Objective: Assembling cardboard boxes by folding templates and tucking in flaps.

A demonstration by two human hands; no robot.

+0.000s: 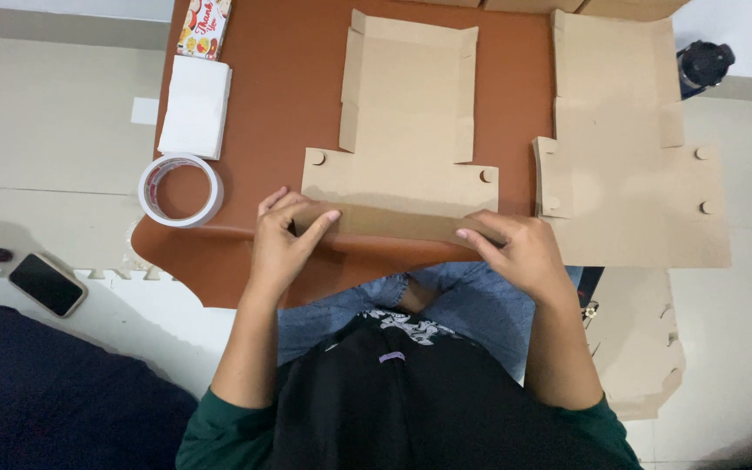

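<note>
1. While both hands press on it, the flat cardboard box blank (406, 113) lies on the brown table (280, 104), its near flap (393, 222) folded up along the table's front edge.
2. L hand (282, 248): fingers curled over the flap's left end, thumb behind, pinching the fold; fingertip reaches twd the middle.
3. R hand (520, 252): fingers bent over the flap's right end, gripping/pressing the folded strip the same way.
4. Blank has side flaps at the far end & small round tabs near the fold line; it sits approx mid-table, betw the two hands at its near edge.
5. Second flat cardboard blank (628, 165) lies just right of the first, overhanging the table's right side, not touched by either hand.
6. More cardboard (641, 348) rests on the floor by the person's right elbow.
7. Tape roll (181, 190), white w/ red core, sits at the table's left edge, near the L hand but apart from it.
8. Stack of white sheets (195, 106) lies beyond the tape; a printed card (204, 26) beyond that.
9. Phone (47, 284) lies on the floor, left; a dark bottle (702, 65) stands far right.
</note>
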